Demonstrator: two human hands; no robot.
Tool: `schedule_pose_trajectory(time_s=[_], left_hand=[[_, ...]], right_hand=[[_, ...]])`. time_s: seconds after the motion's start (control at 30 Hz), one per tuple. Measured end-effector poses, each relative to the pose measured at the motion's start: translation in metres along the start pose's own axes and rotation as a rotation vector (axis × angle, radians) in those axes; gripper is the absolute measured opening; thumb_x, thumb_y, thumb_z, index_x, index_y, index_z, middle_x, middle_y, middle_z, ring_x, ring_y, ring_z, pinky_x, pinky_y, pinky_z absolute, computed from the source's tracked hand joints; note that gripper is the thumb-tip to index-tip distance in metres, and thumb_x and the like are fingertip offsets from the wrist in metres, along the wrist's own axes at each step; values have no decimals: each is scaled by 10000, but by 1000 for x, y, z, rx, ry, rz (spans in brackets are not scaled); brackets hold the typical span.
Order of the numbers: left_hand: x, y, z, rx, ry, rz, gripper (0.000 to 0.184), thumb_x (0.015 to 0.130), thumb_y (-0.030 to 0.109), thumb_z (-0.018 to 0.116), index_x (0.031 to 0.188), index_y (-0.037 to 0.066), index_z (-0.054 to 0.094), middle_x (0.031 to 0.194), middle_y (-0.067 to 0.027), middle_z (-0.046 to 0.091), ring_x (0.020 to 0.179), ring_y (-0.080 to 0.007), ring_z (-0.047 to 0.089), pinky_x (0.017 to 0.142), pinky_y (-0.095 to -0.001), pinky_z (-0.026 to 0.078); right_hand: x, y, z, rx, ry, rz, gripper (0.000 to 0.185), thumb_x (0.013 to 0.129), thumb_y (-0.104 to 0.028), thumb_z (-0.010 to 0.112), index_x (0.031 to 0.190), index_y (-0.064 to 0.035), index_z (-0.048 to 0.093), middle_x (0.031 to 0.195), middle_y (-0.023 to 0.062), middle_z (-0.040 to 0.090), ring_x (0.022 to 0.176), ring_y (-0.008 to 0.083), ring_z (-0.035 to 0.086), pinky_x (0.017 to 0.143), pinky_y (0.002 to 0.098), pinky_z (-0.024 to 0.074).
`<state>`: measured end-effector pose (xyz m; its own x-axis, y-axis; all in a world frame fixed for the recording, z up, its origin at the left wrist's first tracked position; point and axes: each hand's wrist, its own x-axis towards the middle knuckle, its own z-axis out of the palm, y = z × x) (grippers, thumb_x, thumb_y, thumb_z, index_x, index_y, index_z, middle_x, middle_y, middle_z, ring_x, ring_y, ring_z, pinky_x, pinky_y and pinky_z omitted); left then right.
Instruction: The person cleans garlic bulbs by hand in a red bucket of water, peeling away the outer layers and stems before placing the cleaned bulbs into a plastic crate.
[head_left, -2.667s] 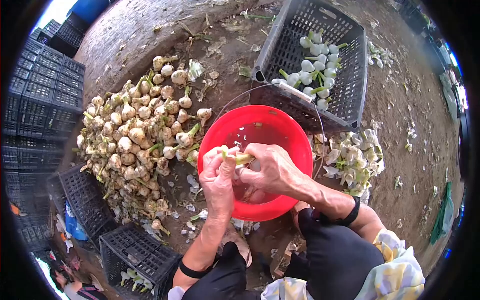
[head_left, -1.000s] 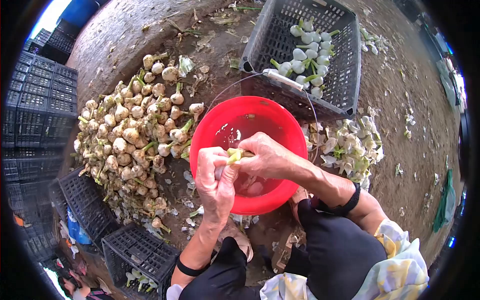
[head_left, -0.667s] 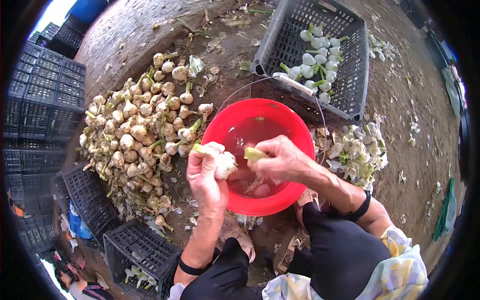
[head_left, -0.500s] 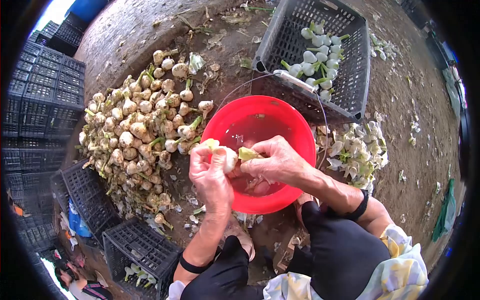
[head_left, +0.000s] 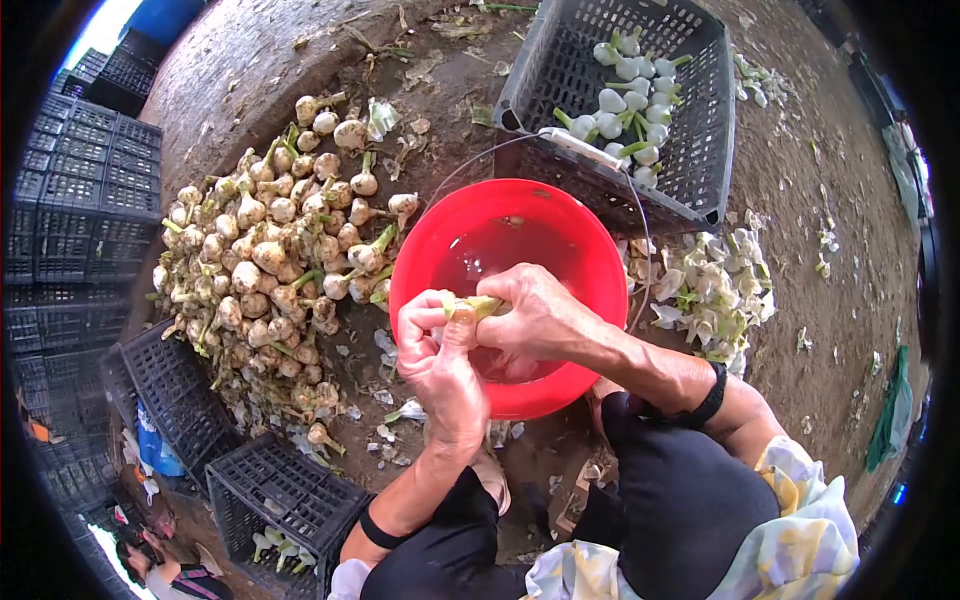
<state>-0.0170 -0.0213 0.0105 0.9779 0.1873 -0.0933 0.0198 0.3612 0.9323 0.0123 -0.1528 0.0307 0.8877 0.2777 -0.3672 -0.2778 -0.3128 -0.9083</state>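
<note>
Over a red bucket (head_left: 410, 235) of reddish-brown water, my two hands meet at one garlic bulb. My left hand (head_left: 440, 350) is closed around the bulb, which its fingers and thumb mostly hide. A pale green garlic stalk (head_left: 468, 306) with loose husk sticks out above the thumb. The fingers of my right hand (head_left: 535, 315) are pinched on the right end of that stalk and husk. Pale pieces under the water's surface show below my hands, too blurred to name.
Unpeeled garlic bulbs (head_left: 270, 257) lie heaped at the left. Cleaned bulbs (head_left: 628, 100) sit in a black crate (head_left: 700, 150) behind the bucket. Peeled husks (head_left: 725, 290) are piled at the right. Stacked crates (head_left: 85, 190) line the left, and another person (head_left: 170, 575) is at lower left.
My hands have drawn closer together, and the left has turned so its fingers cover the white bulb that showed before. The view has shifted slightly.
</note>
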Motion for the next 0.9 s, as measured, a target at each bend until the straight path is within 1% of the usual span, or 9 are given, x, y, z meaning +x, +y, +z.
schedule_pose_trajectory(time_s=[0.23, 0.33, 0.43, 0.5, 0.57, 0.63, 0.7, 0.77, 0.9], left_hand=[[25, 23, -19, -281, -207, -112, 163, 900, 168, 595, 976, 23, 598, 994, -133, 631, 1002, -235, 575, 882, -404, 483], [33, 14, -30, -482, -156, -429, 191, 913, 197, 567, 990, 23, 588, 1122, -174, 604, 1072, -295, 561, 915, -484, 468], [39, 8, -39, -545, -198, -496, 223, 922, 212, 547, 1023, 15, 570, 1184, -184, 569, 1093, -298, 550, 928, -504, 457], [31, 4, -26, -420, -159, -440, 238, 941, 234, 516, 1021, 13, 553, 1149, -167, 569, 1068, -297, 550, 907, -467, 467], [25, 6, -11, -326, -104, -289, 275, 968, 262, 477, 1011, 5, 566, 973, -119, 601, 825, -182, 563, 788, -342, 486], [29, 5, -11, -340, -85, -306, 288, 972, 306, 462, 897, 44, 554, 886, -91, 574, 836, -198, 554, 839, -363, 461], [35, 7, -13, -568, -197, -383, 346, 971, 360, 447, 782, 78, 513, 853, -87, 562, 865, -222, 544, 864, -400, 443], [43, 10, -19, -717, -234, -449, 394, 975, 386, 415, 720, 92, 473, 858, -103, 564, 905, -249, 540, 865, -417, 437], [42, -7, -20, -631, -117, -486, 359, 979, 358, 411, 754, 97, 512, 927, -120, 595, 941, -271, 556, 862, -438, 454]], right_hand=[[-7, 9, -24, -211, 97, 136, 282, 711, -254, 690, 804, 11, 664, 717, 163, 649, 631, 241, 635, 604, 383, 484], [-16, 7, -29, 153, -88, 92, 279, 779, -149, 645, 1008, 7, 616, 730, 93, 637, 640, 136, 607, 546, 319, 491], [-24, -1, -28, 363, -186, 34, 422, 778, -210, 725, 1075, 36, 553, 770, 89, 618, 639, 143, 600, 519, 285, 486], [-19, -6, -17, 242, -229, 94, 436, 765, -252, 756, 1013, 58, 577, 769, 89, 617, 691, 137, 611, 539, 285, 484], [-12, 0, 1, 85, -5, -329, 184, 813, -177, 666, 848, 2, 635, 680, 56, 594, 612, 102, 580, 531, 281, 452], [-14, -3, -2, 467, -150, 16, 138, 832, -141, 601, 837, -12, 651, 652, 44, 602, 541, 85, 554, 490, 258, 443], [-12, 7, -13, 448, -57, 213, 129, 834, -108, 574, 842, -24, 672, 637, 37, 618, 510, 69, 539, 455, 228, 438], [-17, 9, -30, 530, -56, 235, 138, 824, -46, 544, 855, 9, 666, 656, 67, 631, 531, 94, 556, 483, 248, 473], [-23, 2, -9, 163, 54, -167, 216, 821, -35, 555, 1026, -2, 616, 766, 111, 656, 701, 160, 621, 620, 305, 503]])
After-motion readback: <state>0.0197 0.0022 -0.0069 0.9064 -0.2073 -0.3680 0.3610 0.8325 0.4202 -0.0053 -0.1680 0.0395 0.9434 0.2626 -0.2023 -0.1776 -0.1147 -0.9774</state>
